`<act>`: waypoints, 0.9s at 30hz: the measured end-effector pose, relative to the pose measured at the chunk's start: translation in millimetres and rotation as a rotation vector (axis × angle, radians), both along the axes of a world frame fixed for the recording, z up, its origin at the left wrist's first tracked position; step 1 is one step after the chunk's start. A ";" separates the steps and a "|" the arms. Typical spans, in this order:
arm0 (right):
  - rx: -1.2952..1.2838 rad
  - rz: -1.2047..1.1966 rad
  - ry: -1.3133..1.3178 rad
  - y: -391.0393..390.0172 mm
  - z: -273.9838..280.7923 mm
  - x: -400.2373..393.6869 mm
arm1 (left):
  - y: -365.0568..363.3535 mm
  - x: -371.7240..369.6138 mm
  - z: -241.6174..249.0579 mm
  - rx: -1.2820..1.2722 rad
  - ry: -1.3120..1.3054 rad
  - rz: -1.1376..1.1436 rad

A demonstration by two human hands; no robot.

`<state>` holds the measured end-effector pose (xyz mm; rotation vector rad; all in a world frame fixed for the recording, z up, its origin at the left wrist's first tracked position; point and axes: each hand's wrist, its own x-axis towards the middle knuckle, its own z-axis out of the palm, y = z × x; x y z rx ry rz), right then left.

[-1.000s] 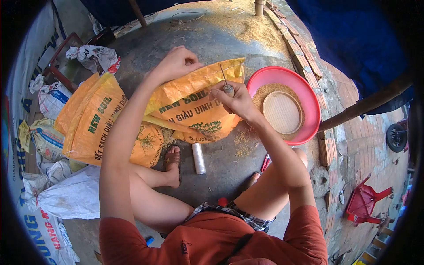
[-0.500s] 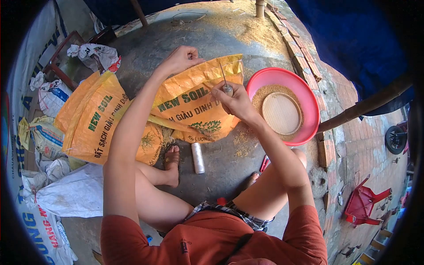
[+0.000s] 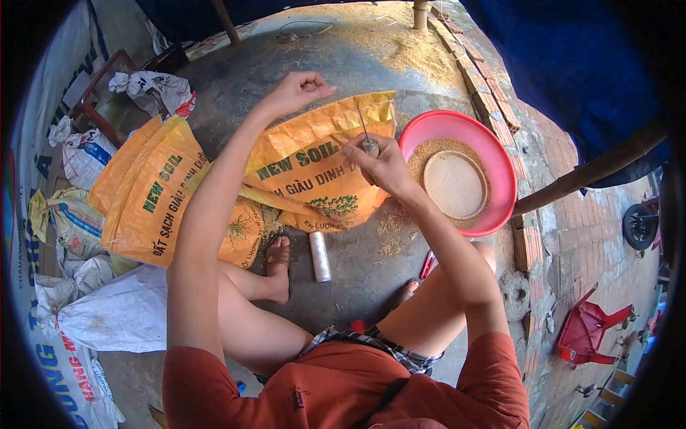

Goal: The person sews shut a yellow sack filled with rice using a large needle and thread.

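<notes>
Orange, the printed sack (image 3: 304,161) lies beneath the right grip (image 3: 381,161), which is closed around the handle of a spiked tool (image 3: 370,146). Beside the sack's top edge is the left grip (image 3: 291,94), fingers curled; whether it pinches anything, I cannot tell. Right of the right grip sits a pink basin (image 3: 502,175); nearer the body, a white spool (image 3: 321,259).

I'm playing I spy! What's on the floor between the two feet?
A white roll lies between the left foot and the right foot, nearer the left; the head view shows it.
</notes>
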<state>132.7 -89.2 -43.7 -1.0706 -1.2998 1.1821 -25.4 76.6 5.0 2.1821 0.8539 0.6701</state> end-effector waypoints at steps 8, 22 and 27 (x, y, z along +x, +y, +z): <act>0.041 -0.014 -0.038 -0.8 -4.4 0.5 | -39.2 0.6 29.3 0.289 0.425 0.008; 0.192 -0.540 -0.128 19.8 4.4 46.9 | -40.8 4.1 6.9 0.301 0.265 -0.012; 0.020 -0.424 0.164 19.5 3.6 45.7 | -40.7 4.9 9.0 0.316 0.303 -0.010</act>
